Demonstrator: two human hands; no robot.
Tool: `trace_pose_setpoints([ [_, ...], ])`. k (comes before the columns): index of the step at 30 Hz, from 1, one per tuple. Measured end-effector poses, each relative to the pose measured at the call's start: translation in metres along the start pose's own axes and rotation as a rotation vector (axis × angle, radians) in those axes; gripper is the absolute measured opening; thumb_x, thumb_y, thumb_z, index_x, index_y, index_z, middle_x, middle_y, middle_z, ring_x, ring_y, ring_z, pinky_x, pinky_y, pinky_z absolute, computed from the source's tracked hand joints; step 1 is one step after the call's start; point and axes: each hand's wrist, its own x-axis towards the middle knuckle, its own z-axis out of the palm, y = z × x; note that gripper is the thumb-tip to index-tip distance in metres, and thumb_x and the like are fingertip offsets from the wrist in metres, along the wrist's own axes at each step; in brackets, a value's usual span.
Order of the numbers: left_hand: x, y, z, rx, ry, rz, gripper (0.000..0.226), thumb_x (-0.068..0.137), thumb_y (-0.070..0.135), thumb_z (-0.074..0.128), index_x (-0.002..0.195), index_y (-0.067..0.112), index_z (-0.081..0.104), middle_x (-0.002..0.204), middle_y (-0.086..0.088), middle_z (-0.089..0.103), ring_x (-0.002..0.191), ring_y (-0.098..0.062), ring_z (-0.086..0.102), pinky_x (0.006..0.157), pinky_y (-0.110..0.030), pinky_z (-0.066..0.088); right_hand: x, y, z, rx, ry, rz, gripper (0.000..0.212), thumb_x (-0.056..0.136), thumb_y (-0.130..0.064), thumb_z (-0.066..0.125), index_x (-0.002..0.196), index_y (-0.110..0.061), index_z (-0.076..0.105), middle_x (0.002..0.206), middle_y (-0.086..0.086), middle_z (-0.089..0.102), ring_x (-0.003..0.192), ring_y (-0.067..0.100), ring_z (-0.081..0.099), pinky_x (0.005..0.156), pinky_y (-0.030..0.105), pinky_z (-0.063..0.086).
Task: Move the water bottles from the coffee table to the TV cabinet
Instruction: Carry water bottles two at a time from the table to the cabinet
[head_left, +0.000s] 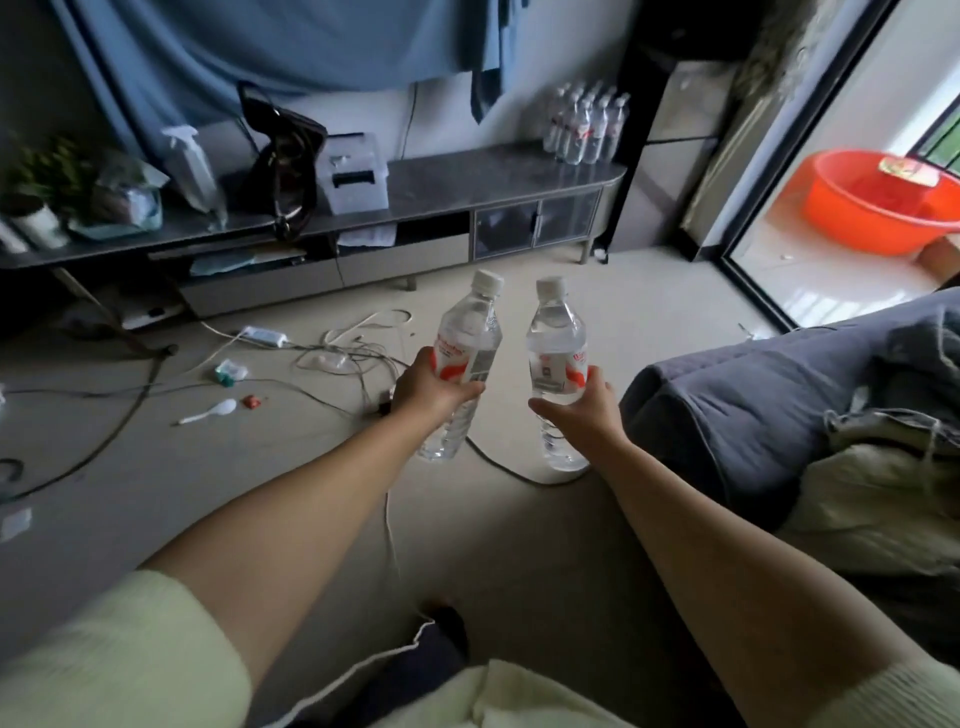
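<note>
My left hand (428, 387) grips a clear water bottle (470, 338) with a white cap and red-and-white label, held out in front of me above the floor. My right hand (584, 408) grips a second, similar water bottle (556, 343), held upright just to the right of the first. The dark TV cabinet (467, 176) stands ahead along the wall. A cluster of several water bottles (584, 124) stands on its right end. The coffee table is not in view.
Cables (332, 358), a white power adapter (262, 335), a plastic spoon (208, 410) and small litter lie on the floor ahead. A sofa with a grey blanket (779, 395) is on my right. A bag (283, 161), spray bottle (195, 166) and white box (356, 174) crowd the cabinet's left half. An orange basin (872, 202) sits beyond the glass door.
</note>
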Motion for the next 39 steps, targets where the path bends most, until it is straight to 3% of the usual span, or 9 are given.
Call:
trace_pose_setpoints([
  [5,0.069,0.016,0.021,0.009,-0.074,0.021,0.06,0.067,0.038,0.08,0.118,0.021,0.055,0.114,0.0,0.066,0.104,-0.023,0.062,0.09,-0.033,0.049,0.058,0.003,-0.001,-0.007,0.022,0.043,0.072,0.07,-0.033,0.084,0.128,-0.015,0.045,0.121,0.008,0.05,0.102,0.02,0.05,0.092,0.033,0.044],
  [10,0.15,0.044,0.033,0.063,-0.141,0.069,0.06,0.065,0.041,0.081,0.114,0.021,0.053,0.111,0.001,0.065,0.097,-0.021,0.061,0.079,-0.027,0.043,0.131,-0.009,-0.003,0.027,0.1,0.098,0.071,0.068,-0.033,0.085,0.125,-0.014,0.047,0.12,0.01,0.051,0.102,0.023,0.052,0.091,0.034,0.044],
  [20,0.288,0.093,0.059,0.092,-0.215,0.087,0.059,0.065,0.041,0.081,0.113,0.021,0.054,0.111,0.0,0.066,0.098,-0.022,0.062,0.078,-0.026,0.043,0.253,-0.026,-0.009,0.072,0.207,0.21,0.069,0.066,-0.036,0.085,0.121,-0.014,0.049,0.117,0.01,0.059,0.107,0.028,0.057,0.096,0.042,0.047],
  [24,0.335,0.11,0.086,0.106,-0.247,0.082,0.06,0.064,0.042,0.081,0.113,0.021,0.054,0.11,0.0,0.067,0.098,-0.023,0.063,0.08,-0.028,0.046,0.304,-0.02,-0.02,0.089,0.221,0.23,0.067,0.066,-0.036,0.085,0.118,-0.015,0.049,0.114,0.009,0.059,0.105,0.027,0.056,0.088,0.036,0.047],
  [31,0.415,0.162,0.149,0.084,-0.213,0.057,0.058,0.066,0.042,0.08,0.113,0.022,0.054,0.108,0.001,0.066,0.091,-0.02,0.061,0.077,-0.027,0.043,0.415,-0.002,-0.07,0.085,0.202,0.21,0.065,0.066,-0.034,0.084,0.117,-0.015,0.049,0.113,0.009,0.058,0.105,0.027,0.056,0.091,0.037,0.047],
  [39,0.484,0.224,0.228,0.074,-0.192,-0.008,0.06,0.066,0.043,0.08,0.114,0.022,0.051,0.104,0.005,0.063,0.087,-0.016,0.057,0.073,-0.026,0.041,0.534,0.012,-0.146,0.032,0.138,0.164,0.064,0.065,-0.03,0.086,0.116,-0.014,0.049,0.113,0.01,0.057,0.099,0.025,0.056,0.082,0.032,0.045],
])
